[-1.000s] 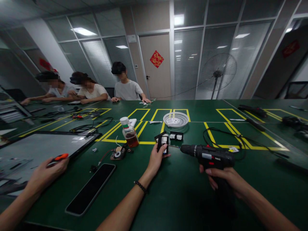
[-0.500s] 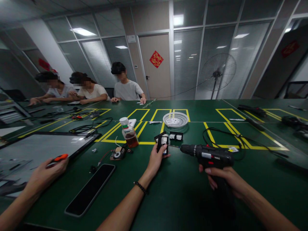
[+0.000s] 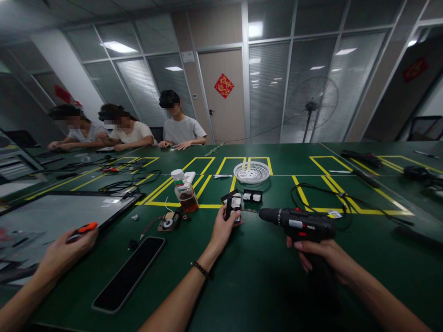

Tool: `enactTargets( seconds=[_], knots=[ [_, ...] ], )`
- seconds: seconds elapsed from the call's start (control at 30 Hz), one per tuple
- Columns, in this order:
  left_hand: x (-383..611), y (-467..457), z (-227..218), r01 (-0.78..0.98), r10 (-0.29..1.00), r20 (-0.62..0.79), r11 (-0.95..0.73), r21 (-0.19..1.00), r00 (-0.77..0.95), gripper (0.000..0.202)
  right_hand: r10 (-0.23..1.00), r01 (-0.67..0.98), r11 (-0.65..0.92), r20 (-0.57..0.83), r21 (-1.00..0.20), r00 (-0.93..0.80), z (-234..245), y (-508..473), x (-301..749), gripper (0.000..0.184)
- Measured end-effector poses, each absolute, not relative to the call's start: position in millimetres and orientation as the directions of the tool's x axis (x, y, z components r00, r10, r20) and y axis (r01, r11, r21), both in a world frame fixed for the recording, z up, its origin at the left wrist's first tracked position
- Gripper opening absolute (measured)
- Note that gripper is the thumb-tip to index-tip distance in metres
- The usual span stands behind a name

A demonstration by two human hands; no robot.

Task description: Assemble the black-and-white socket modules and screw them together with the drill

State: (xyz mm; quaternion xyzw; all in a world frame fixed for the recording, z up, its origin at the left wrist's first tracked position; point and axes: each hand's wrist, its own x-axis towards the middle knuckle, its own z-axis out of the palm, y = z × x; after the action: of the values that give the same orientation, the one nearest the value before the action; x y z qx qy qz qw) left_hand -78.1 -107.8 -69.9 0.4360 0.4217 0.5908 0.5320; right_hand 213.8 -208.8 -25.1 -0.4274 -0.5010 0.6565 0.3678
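Observation:
My left hand (image 3: 221,230) is closed around a small black piece with white inside (image 3: 236,201), held just above the table. In my right hand (image 3: 323,253) is a black cordless drill (image 3: 304,224), its body level and its chuck facing left. The thin bit (image 3: 249,210) reaches to the held piece; whether it touches is too small to tell. Just behind lies a similar black-and-white piece (image 3: 252,196) on the table. Another dark piece (image 3: 231,195) is partly hidden behind my left fingers.
A co-worker's hand (image 3: 72,246) at left holds an orange-and-black tool (image 3: 84,230). Nearby lie a phone (image 3: 129,274) and a wired round component (image 3: 169,222). A bottle of brown liquid (image 3: 187,196), a white plastic basket (image 3: 236,177) and a black cable (image 3: 311,185) are farther back. Three people sit across.
The piece in my left hand has turned slightly, while the drill stays nearly in place. Across the table, one person's hand has drawn back toward the body.

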Motion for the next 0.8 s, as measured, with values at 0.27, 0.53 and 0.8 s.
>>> enactTargets(
  seconds=[0.27, 0.53, 0.8],
  knots=[
    [-78.8, -108.7, -69.5, -0.219, 0.994, 0.071, -0.089, 0.972, -0.088, 0.047, 0.905, -0.026, -0.21, -0.184, -0.977, -0.382, -15.8, -212.3, 211.2, 0.034],
    [-81.2, -105.2, -78.1, -0.144, 0.989, 0.103, -0.118, 0.983, -0.104, 0.05, 0.907, 0.016, -0.172, -0.165, -0.985, -0.388, -16.7, -213.3, 211.1, 0.033],
    [-79.8, -103.2, -81.0, -0.084, 0.976, 0.132, -0.149, 0.985, -0.175, 0.048, 0.908, 0.012, -0.191, -0.182, -0.981, -0.377, -10.3, -215.9, 208.2, 0.032]
  ],
)
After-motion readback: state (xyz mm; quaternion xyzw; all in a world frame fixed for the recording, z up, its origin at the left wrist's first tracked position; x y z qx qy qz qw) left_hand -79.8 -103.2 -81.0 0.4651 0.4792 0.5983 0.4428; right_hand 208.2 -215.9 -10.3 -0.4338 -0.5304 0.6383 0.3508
